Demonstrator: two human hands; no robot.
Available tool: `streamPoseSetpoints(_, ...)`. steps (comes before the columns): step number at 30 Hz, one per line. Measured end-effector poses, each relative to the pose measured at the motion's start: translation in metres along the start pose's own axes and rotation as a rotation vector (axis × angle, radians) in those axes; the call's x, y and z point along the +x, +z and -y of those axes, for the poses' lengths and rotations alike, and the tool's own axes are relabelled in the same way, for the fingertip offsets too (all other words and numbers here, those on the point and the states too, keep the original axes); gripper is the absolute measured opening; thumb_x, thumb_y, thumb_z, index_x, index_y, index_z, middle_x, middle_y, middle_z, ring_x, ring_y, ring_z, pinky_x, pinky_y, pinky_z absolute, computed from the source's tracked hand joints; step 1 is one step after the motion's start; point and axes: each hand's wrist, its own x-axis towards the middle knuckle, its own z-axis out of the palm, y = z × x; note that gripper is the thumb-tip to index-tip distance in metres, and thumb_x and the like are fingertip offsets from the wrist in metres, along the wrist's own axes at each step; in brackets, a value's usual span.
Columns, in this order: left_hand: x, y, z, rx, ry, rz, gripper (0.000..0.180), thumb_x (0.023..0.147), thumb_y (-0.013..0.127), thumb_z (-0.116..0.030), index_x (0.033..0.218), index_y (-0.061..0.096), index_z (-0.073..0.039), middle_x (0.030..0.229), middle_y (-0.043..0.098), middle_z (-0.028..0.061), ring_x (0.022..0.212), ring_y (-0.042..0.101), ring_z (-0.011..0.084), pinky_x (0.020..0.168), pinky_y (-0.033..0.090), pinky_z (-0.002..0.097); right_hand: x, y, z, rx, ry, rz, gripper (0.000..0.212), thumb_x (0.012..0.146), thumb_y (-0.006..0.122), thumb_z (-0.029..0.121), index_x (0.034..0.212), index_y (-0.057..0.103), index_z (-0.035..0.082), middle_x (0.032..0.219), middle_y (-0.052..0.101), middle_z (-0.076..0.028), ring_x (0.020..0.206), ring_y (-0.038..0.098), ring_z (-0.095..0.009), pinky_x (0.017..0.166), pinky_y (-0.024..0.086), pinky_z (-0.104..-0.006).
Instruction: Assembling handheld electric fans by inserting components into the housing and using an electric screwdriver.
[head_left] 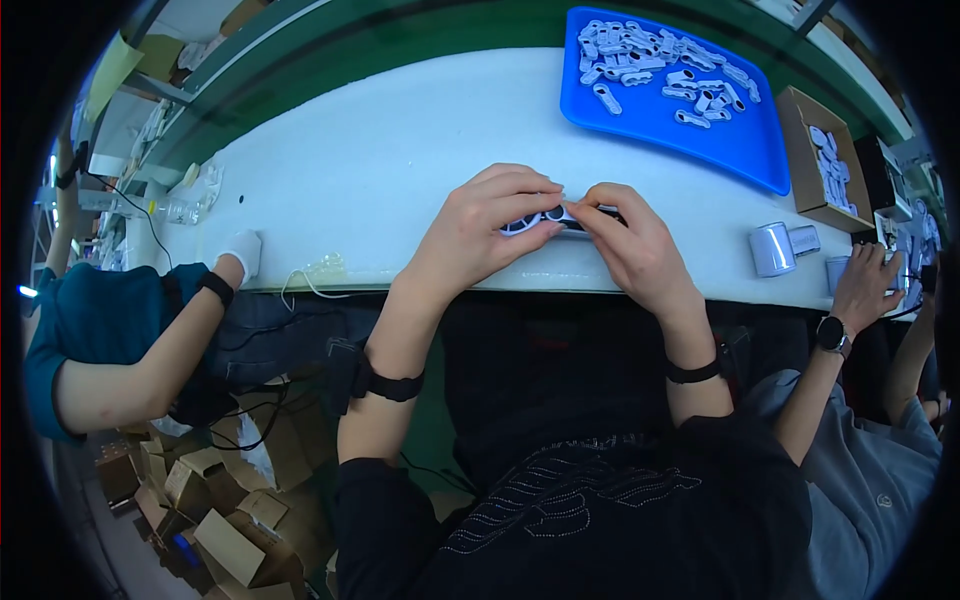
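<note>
Over the near part of the white tabletop, I hold a small, elongated white plastic part with black areas (pixel 523 224) between both hands. My left hand (pixel 490 218) is closed around its left end, thumb below and fingers above. The fingertips of my right hand (pixel 635 240) are pinched together on its right side, close to a dark round spot. Fingers cover much of the part, so its full shape is hidden. Similar white parts (pixel 630 50) lie loosely piled in a blue tray (pixel 650 124) beyond my right hand.
A cardboard box (pixel 797 112) of white pieces stands right of the tray. Nearer are a white cylinder (pixel 772 249) and small grey block (pixel 804 239). A co-worker's hand (pixel 866 285) works at right; another's gloved hand (pixel 240 253) rests at left. Cardboard boxes (pixel 235 545) litter the floor.
</note>
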Motion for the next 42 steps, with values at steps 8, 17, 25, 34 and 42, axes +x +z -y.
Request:
streamPoseSetpoints(8,0.009,-0.008,-0.002,0.071,0.062,0.088,0.039,0.080,0.086,-0.011,0.116,0.073,-0.003,0.115,0.073,0.0103,0.110,0.069,0.0307,0.092,0.059,0.0400,0.005,0.001,0.009,0.107,0.228,-0.003,0.027,0.086,0.078,-0.003,0.113,0.077,-0.001,0.108,0.071,-0.012,0.098,0.070,-0.026,0.079,0.057,-0.0318)
streamPoseSetpoints(17,0.005,-0.012,-0.004,0.042,0.021,0.121,0.035,0.079,0.084,-0.008,0.110,0.069,-0.002,0.109,0.070,0.0110,0.107,0.066,0.0312,0.091,0.056,0.0404,0.011,0.005,0.008,-0.002,0.116,-0.049,0.021,0.085,0.080,-0.002,0.105,0.078,-0.003,0.104,0.074,-0.012,0.097,0.070,-0.026,0.082,0.056,-0.0338)
streamPoseSetpoints(25,0.003,-0.006,0.006,0.037,0.076,0.083,0.041,0.079,0.085,-0.009,0.116,0.070,-0.002,0.113,0.072,0.0119,0.107,0.068,0.0323,0.090,0.058,0.0407,0.009,0.007,-0.001,-0.067,0.010,-0.050,0.023,0.084,0.079,-0.006,0.107,0.078,-0.003,0.105,0.073,-0.015,0.100,0.070,-0.027,0.086,0.056,-0.0343)
streamPoseSetpoints(34,-0.004,0.006,0.017,-0.105,0.131,-0.071,0.031,0.081,0.083,-0.005,0.111,0.077,-0.002,0.106,0.078,0.0102,0.107,0.072,0.0296,0.091,0.059,0.0388,0.001,0.008,0.002,0.141,0.185,-0.028,0.025,0.087,0.078,-0.006,0.112,0.077,-0.004,0.113,0.072,-0.015,0.102,0.071,-0.024,0.088,0.056,-0.0322)
streamPoseSetpoints(42,0.005,0.003,0.007,-0.018,0.078,-0.020,0.026,0.080,0.082,-0.001,0.106,0.079,-0.002,0.102,0.078,0.0103,0.104,0.073,0.0286,0.088,0.058,0.0365,-0.004,0.008,-0.002,0.194,0.208,-0.121,0.021,0.088,0.077,-0.003,0.109,0.079,0.001,0.108,0.074,-0.009,0.088,0.073,-0.019,0.072,0.058,-0.0268)
